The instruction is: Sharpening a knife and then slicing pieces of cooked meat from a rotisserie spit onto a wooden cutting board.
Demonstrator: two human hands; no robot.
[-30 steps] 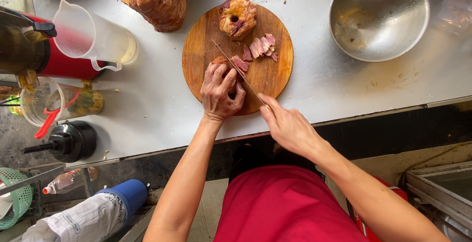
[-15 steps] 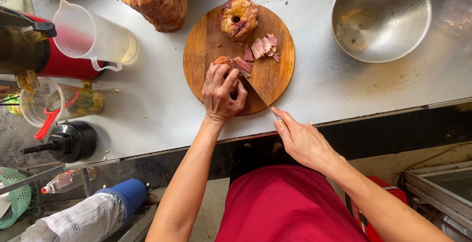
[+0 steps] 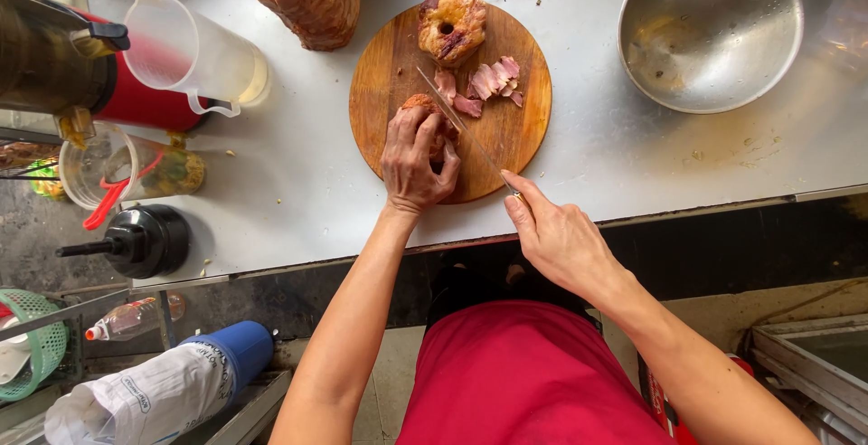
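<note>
Left hand (image 3: 418, 157) is clamped fingers-down over a chunk of roast meat (image 3: 423, 112) on the near-left part of the round wooden board (image 3: 515, 133). Right hand (image 3: 559, 235) is closed around the knife (image 3: 459, 128) handle, forefinger stretched along it; the blade runs diagonally across the board, edge right beside the left fingertips.

Risks as I see them:
- Blade touching or nearly touching the holding fingers. Any slip on greasy meat likely puts the edge into a fingertip. Can't tell if the fingertips are curled back.
- Board's near edge sits close to the bench (image 3: 633, 165) lip. Downward pressure there could tip or slide it.
- Chunk is small, mostly hidden under the hand, so little to grip; it could roll under the cut.
- Cut slices (image 3: 493, 81) lie just right of the blade, larger piece (image 3: 452, 24) at the far edge; a wide stroke could sweep the slices off.
- Metal bowl (image 3: 710, 29) far right, plastic jug (image 3: 194, 52) far left: well apart, low risk.
</note>
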